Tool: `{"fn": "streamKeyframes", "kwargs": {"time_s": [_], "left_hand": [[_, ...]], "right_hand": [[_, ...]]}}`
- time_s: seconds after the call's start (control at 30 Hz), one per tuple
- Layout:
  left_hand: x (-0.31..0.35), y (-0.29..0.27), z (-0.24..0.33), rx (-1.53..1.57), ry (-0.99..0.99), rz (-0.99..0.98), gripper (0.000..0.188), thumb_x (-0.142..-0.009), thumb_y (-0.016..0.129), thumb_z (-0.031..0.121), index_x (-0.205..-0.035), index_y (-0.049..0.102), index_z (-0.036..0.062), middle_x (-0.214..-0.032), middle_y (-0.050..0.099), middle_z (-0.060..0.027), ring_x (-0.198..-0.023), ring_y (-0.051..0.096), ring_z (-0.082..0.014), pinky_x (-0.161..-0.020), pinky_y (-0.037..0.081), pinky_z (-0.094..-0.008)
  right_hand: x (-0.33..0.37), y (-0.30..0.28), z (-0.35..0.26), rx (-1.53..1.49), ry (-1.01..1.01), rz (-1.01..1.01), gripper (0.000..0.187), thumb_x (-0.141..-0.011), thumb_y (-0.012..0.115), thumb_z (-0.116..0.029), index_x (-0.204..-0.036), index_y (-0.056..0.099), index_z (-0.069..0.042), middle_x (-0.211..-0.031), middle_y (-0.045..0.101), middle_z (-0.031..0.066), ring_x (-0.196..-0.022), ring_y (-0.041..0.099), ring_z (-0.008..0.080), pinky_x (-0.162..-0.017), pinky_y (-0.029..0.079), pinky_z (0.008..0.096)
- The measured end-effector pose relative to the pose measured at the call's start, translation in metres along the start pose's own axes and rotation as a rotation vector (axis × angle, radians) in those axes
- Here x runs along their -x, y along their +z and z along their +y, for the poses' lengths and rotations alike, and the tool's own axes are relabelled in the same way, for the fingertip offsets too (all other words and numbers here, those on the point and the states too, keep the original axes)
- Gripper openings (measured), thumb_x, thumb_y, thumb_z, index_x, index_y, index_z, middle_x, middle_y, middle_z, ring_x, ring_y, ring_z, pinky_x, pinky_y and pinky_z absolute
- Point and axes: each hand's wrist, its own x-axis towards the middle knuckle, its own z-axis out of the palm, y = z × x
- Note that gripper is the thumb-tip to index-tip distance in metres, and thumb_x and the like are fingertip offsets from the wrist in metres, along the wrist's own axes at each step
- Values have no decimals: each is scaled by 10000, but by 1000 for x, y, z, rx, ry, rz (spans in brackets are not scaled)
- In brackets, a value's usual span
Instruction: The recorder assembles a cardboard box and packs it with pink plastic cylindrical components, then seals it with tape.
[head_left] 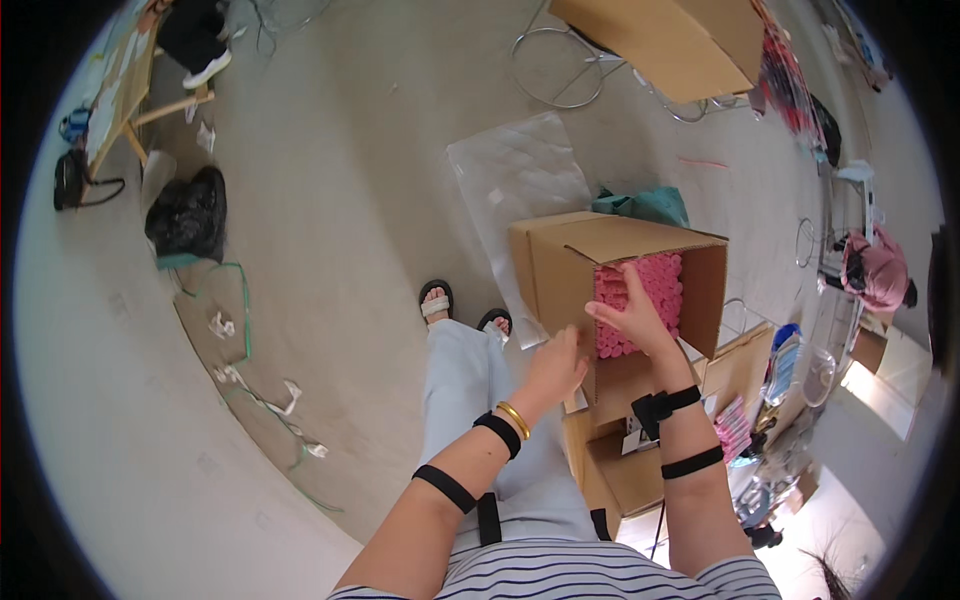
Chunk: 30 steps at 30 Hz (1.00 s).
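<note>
A tall cardboard box (560, 245) stands at my right, its open end facing me. Packed tightly inside are pink round-ended rolls (655, 285); their exact kind cannot be made out. My right hand (635, 315) is at the mouth of the box over the rolls, thumb and fingers apart, fingertips touching or just above them. Just outside the box's left side is my left hand (555, 370), its fingers bent and partly blurred, with no held thing visible.
Clear plastic sheeting (520, 165) lies on the floor beyond the box, beside a teal bag (650, 205). Another large carton (670, 45) stands farther off near metal-ring stools (557, 68). A black bag (187, 215) sits by the left wall. More cardboard boxes (625, 470) are close at my right.
</note>
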Motion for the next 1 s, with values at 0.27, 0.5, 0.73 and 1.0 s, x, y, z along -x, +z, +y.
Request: {"fn": "streamKeyframes", "kwargs": {"time_s": [0.27,0.5,0.73,1.0], "left_hand": [[31,-7,-13,129,87,-11,492,-840,606,160,-1279,445,5,-1176,572,-221,-1059,573,-390,-869,473,-461],[78,-32,-138,59,-117,77,392,-845,596,224,-1189,530,47,-1067,632,-180,-994,609,-357,-864,467,-478],[124,-98,-220,-52,-348,151,339,-846,615,191,-1145,560,40,-1052,640,-163,-969,620,-337,-837,478,-451],[157,-106,-262,29,-521,259,307,-850,618,149,-1131,555,41,-1050,643,-152,-951,630,-322,-811,490,-420]], "right_hand": [[-10,9,3,-28,79,31,596,-829,736,-178,-1303,424,5,-1254,524,114,-1155,505,209,-1003,389,338],[-11,23,-17,-227,212,63,454,-890,648,-84,-1291,444,-21,-1187,556,63,-1068,538,138,-902,447,264],[-5,24,-25,-150,224,101,473,-897,641,-75,-1314,426,-21,-1243,532,78,-1114,526,150,-946,430,273],[13,39,-6,-16,340,160,482,-907,641,-99,-1329,427,-8,-1267,535,87,-1168,511,176,-996,399,305]]}}
